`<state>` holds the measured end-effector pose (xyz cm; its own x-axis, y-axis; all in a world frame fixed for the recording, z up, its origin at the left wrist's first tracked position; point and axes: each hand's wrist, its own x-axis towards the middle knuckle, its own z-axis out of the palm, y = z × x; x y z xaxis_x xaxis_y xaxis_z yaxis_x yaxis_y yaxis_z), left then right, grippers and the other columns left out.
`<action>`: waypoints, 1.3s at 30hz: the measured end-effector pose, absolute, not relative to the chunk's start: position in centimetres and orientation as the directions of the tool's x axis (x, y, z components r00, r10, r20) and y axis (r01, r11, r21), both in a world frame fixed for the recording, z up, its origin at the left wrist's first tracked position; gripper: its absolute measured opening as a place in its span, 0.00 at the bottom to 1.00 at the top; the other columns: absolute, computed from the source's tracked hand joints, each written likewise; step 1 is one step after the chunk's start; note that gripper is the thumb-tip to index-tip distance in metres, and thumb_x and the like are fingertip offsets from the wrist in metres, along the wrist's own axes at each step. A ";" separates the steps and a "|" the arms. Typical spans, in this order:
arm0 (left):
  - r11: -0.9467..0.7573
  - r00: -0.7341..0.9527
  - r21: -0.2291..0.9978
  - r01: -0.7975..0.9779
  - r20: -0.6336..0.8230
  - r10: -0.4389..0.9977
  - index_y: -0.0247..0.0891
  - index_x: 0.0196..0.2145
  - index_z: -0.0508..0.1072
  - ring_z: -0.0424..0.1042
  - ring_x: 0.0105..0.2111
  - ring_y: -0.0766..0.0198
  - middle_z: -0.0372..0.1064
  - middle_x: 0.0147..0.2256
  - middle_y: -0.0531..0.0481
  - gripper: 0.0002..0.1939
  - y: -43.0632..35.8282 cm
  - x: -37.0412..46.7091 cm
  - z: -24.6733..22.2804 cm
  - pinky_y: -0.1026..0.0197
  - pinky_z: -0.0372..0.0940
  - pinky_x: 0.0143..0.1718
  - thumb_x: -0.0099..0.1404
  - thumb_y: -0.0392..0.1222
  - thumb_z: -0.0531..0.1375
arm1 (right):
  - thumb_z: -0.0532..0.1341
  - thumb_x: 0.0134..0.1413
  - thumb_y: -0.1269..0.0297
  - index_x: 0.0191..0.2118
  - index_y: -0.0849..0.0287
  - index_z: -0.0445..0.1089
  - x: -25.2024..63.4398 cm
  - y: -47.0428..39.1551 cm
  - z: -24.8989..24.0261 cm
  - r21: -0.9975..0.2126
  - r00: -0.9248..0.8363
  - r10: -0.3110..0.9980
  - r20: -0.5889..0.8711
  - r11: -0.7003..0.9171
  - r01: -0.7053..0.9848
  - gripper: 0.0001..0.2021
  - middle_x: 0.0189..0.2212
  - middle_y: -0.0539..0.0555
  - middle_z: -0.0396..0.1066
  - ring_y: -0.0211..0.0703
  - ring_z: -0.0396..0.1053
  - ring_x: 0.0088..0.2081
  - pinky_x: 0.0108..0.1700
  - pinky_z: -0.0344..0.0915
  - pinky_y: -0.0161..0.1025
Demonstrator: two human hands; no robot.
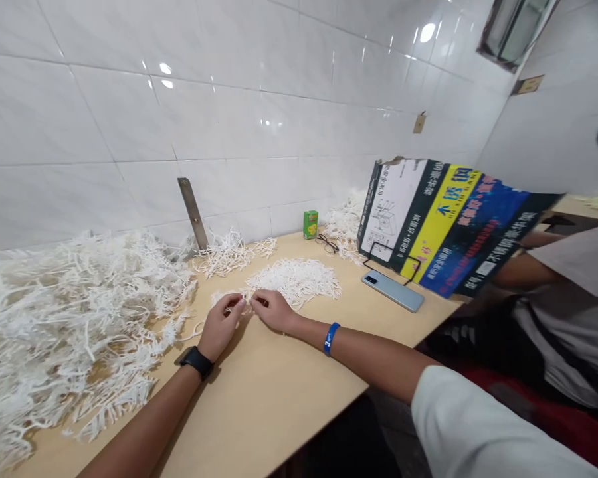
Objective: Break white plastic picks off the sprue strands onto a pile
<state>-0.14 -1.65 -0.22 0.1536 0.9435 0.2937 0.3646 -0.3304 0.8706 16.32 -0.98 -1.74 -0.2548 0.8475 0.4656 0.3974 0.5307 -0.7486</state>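
Observation:
My left hand (221, 324), with a black watch on its wrist, and my right hand (274, 309), with a blue wristband, meet at the middle of the wooden table (279, 392). Both pinch a thin white strip (245, 297) between their fingertips. Just beyond them lies a flat heap of small white pieces (299, 279). A big tangled pile of white strips (64, 312) covers the table's left side.
A grey phone (393, 291), a folded printed cardboard sheet (448, 222), glasses (327, 243) and a small green box (310, 224) sit at the back right. Another person (563, 312) sits to the right. A metal bracket (193, 212) leans on the tiled wall.

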 end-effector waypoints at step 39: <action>-0.374 -0.034 0.878 0.297 0.402 0.915 0.48 0.60 0.59 0.63 0.57 0.75 0.60 0.59 0.57 0.26 -2.4 -0.4 -1.6 0.72 0.63 0.57 0.66 0.50 0.55 | 0.56 0.60 0.59 0.39 0.63 0.69 13.7 -0.5 -1.2 -0.862 -0.229 0.876 0.424 0.468 0.193 0.12 0.36 0.51 0.68 0.30 0.65 0.37 0.39 0.62 0.29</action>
